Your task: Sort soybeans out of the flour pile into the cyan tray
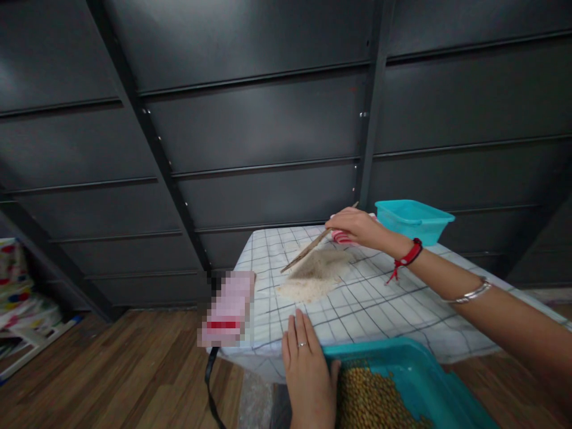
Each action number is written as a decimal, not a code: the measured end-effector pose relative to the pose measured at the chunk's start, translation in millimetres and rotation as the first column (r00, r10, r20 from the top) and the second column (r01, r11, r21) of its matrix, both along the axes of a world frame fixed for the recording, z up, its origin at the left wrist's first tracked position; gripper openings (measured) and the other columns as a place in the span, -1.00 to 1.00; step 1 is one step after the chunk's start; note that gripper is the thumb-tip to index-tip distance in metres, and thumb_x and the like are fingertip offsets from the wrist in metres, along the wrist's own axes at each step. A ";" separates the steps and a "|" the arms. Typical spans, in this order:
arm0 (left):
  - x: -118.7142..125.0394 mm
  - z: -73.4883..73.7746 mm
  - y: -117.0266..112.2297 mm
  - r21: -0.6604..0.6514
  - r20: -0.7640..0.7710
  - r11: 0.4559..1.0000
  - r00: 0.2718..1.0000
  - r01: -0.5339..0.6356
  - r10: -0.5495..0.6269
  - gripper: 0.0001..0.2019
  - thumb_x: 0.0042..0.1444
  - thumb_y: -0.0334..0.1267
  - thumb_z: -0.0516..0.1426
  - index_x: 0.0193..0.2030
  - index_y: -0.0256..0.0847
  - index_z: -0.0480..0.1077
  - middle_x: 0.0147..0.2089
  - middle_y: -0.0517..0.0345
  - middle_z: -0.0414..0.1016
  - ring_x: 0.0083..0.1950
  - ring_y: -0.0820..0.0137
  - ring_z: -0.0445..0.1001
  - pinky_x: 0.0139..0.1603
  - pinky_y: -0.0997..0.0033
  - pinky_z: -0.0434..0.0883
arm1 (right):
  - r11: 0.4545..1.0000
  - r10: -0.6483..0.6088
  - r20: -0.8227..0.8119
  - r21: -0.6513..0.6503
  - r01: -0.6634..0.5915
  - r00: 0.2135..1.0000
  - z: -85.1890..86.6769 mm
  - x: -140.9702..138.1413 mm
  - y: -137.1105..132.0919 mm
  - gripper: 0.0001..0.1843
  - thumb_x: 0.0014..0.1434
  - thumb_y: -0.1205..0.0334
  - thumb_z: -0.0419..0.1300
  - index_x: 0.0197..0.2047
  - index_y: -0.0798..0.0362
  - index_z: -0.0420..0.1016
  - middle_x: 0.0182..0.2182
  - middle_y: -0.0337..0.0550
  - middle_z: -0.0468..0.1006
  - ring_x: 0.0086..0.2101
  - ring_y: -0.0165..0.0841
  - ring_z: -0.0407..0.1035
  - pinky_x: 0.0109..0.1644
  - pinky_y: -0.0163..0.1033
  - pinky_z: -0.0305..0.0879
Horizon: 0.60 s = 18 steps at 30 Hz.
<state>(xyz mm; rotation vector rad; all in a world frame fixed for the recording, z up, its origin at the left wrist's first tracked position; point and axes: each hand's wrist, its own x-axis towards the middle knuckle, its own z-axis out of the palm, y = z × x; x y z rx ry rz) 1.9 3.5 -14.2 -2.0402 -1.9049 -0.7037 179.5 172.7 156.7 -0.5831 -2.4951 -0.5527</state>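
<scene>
My right hand (357, 229) is closed around a pair of wooden chopsticks (308, 250), whose tips reach down to the left over a heap of white rice (315, 277) spread on the checked tablecloth (379, 310). My left hand (308, 369) lies flat with fingers together on the near edge of the table, holding nothing. It rests beside a teal tray (415, 369) filled with brown lentil-like grains (370, 399). A red thread band and a silver bangle sit on my right forearm.
A smaller teal tub (413, 219) stands at the table's far right corner, with a red-striped item (342, 237) under my right hand. A blurred pink object (227, 310) lies at the left table edge with a black strap hanging. Dark metal wall behind; wooden floor, colourful clutter far left.
</scene>
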 end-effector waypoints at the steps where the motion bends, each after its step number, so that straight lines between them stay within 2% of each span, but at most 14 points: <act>1: -0.2 0.0 0.0 0.001 -0.006 1.000 1.000 0.001 -0.001 -0.35 -0.15 -0.39 0.10 0.16 -0.47 0.10 0.21 -0.21 0.18 0.19 0.04 0.16 0.11 -0.01 0.27 | 1.000 0.026 0.020 -0.002 -0.026 0.999 -3.0 -9.6 1.9 -0.71 0.07 0.48 -0.03 -0.19 0.08 0.41 -0.25 -0.14 0.52 -0.20 -0.38 0.35 -0.11 -0.24 0.16; 5: -0.2 0.0 0.3 0.001 -0.020 1.000 1.000 0.003 -0.003 -0.35 -0.17 -0.39 0.11 0.15 -0.48 0.11 0.21 -0.23 0.18 0.20 0.03 0.15 0.10 -0.03 0.27 | 0.997 0.073 0.080 -0.029 -0.071 0.994 -13.5 -44.7 6.9 -0.67 0.09 0.51 -0.07 -0.17 0.07 0.40 -0.25 -0.14 0.53 -0.20 -0.38 0.35 -0.10 -0.22 0.13; 8: 0.6 0.3 0.5 0.000 -0.009 1.000 1.000 -0.005 0.005 -0.34 -0.18 -0.39 0.12 0.15 -0.45 0.11 0.21 -0.23 0.17 0.20 0.03 0.15 0.10 -0.04 0.26 | 0.994 0.106 0.111 -0.051 -0.101 0.988 -15.8 -56.5 6.0 -0.68 0.10 0.50 -0.06 -0.17 0.04 0.39 -0.25 -0.17 0.53 -0.20 -0.40 0.34 -0.08 -0.22 0.12; 12: 1.1 0.7 0.3 -0.008 0.005 1.000 1.000 0.006 -0.006 -0.34 -0.17 -0.39 0.12 0.15 -0.46 0.10 0.20 -0.23 0.18 0.20 0.03 0.15 0.11 -0.05 0.26 | 0.989 0.140 0.146 -0.077 -0.130 0.979 -11.6 -49.6 2.0 -0.66 0.05 0.54 -0.05 -0.20 0.04 0.39 -0.28 -0.19 0.53 -0.22 -0.42 0.35 -0.09 -0.24 0.13; 18: 0.0 1.1 0.3 -0.016 -0.002 1.000 1.000 0.005 -0.005 -0.33 -0.17 -0.37 0.12 0.15 -0.49 0.10 0.21 -0.23 0.18 0.20 0.03 0.15 0.10 -0.02 0.28 | 0.987 0.147 0.151 -0.091 -0.134 0.978 -5.5 -18.5 -1.2 -0.69 0.11 0.50 -0.07 -0.20 0.03 0.39 -0.26 -0.19 0.52 -0.20 -0.42 0.35 -0.03 -0.21 0.13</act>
